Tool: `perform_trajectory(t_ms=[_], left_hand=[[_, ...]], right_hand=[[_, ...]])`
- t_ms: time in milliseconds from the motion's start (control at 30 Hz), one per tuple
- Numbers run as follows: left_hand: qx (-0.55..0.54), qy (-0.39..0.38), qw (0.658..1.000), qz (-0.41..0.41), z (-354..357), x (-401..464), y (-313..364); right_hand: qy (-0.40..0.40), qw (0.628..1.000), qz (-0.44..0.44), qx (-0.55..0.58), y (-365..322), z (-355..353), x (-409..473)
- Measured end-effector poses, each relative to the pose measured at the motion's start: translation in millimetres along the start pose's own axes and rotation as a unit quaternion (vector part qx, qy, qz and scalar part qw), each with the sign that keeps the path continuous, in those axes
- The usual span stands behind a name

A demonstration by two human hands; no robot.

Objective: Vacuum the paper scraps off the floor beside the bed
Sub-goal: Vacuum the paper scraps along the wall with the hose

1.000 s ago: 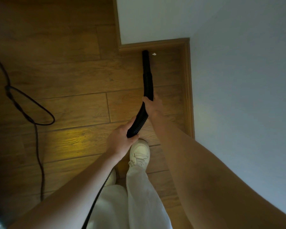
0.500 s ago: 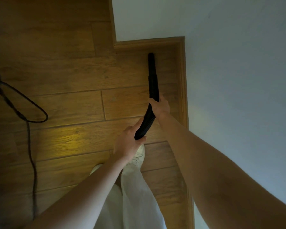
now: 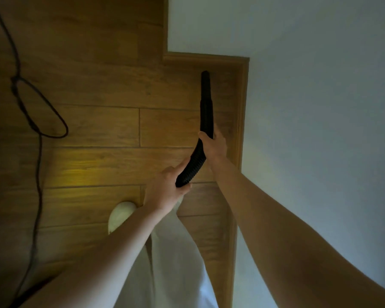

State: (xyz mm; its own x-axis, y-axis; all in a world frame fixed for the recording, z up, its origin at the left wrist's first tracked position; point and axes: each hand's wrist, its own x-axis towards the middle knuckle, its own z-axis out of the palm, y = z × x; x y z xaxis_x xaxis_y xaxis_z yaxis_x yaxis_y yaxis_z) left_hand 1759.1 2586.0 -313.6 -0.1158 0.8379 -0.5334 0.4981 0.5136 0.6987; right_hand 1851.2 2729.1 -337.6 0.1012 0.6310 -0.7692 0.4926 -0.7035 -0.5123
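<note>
Black vacuum hose (image 3: 195, 162) with rigid nozzle (image 3: 206, 101), tip aimed into the floor corner near the wooden skirting (image 3: 242, 107). Right hand (image 3: 216, 144) wrapped around the nozzle's lower end; left hand (image 3: 165, 192) gripping the ribbed hose below. Wooden floor (image 3: 98, 130) beneath; looped black cable (image 3: 39, 121) well apart, left; white shoe (image 3: 120, 215) near the left forearm.

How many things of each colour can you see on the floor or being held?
Black: 2, the vacuum hose and the cord
White: 1, the shoe
Total: 3
The left hand and right hand both grip the hose. No paper scraps show.
</note>
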Motion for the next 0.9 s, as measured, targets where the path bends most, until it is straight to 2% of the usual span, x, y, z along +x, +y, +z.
perform_trajectory(t_ms=[200,400,500,567,700,800,900], left_hand=[[-0.017,0.023,0.999,-0.028,-25.8,-82.8,21.7],[-0.057,0.073,0.991,-0.098,-64.9,-201.4,34.5],[-0.047,0.091,0.99,-0.098,-85.9,-264.9,32.0],[-0.011,0.136,0.986,-0.095,-99.7,-305.0,18.3],[0.128,0.225,0.962,-0.089,-119.9,-394.4,-35.3],[0.211,0.239,0.943,-0.097,-120.9,-464.7,-78.4],[0.276,0.214,0.927,-0.136,-106.6,-528.5,-115.4]], right_hand=[[-0.061,0.996,-0.035,-0.062,-20.5,-0.6,-86.3],[-0.124,0.971,-0.125,-0.163,-26.7,37.8,-198.4],[-0.126,0.957,-0.171,-0.196,-21.1,52.9,-256.9],[-0.112,0.948,-0.203,-0.218,-19.0,56.4,-294.6],[-0.075,0.929,-0.258,-0.254,-7.3,52.1,-361.6],[-0.068,0.904,-0.288,-0.31,14.8,43.8,-408.4],[-0.08,0.871,-0.315,-0.369,47.4,27.6,-452.0]])
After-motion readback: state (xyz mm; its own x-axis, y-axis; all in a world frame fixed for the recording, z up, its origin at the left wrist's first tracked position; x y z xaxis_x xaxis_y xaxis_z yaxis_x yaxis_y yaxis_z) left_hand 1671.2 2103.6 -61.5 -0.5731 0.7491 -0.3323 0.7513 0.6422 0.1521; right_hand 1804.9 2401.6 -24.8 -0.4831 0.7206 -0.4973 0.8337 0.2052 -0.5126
